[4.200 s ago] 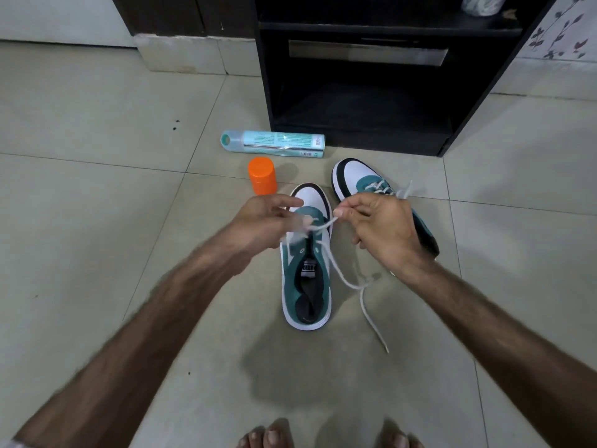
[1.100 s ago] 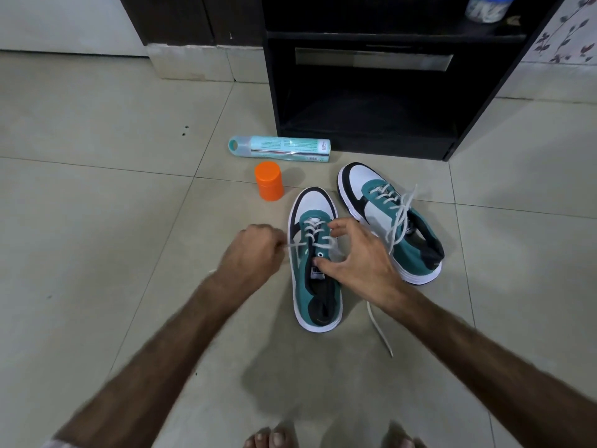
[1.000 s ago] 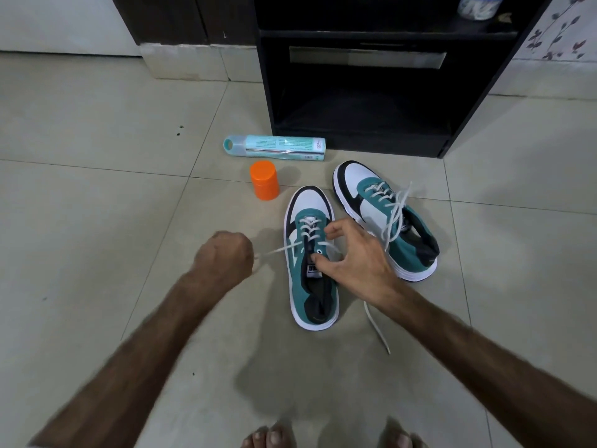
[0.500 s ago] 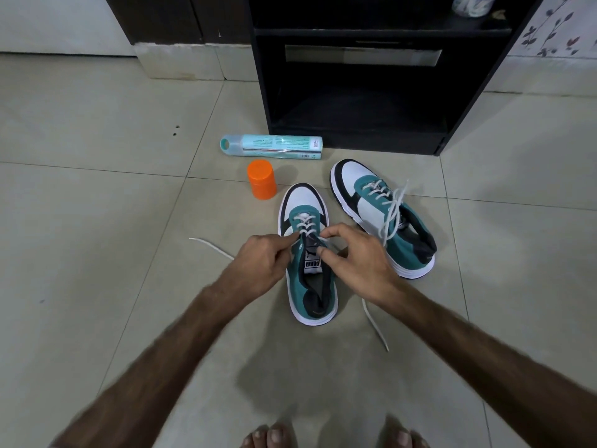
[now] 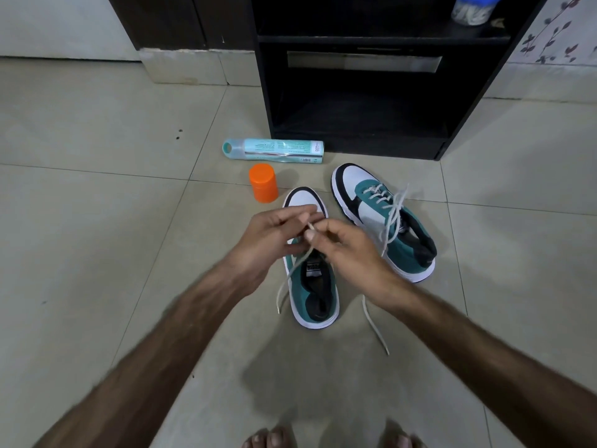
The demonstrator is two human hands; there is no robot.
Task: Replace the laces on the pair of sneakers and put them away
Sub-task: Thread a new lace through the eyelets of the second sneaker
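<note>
Both hands (image 5: 265, 244) (image 5: 349, 250) lifted, fingers pinching lace (image 5: 292, 273) above near sneaker (image 5: 318, 295); tongue label blurred.

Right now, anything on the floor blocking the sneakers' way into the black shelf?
Nothing visible blocks it. The spray can and orange cap lie left of the shelf opening. Laced sneaker faces clear floor; the near sneaker sits behind it, under both hands.
</note>
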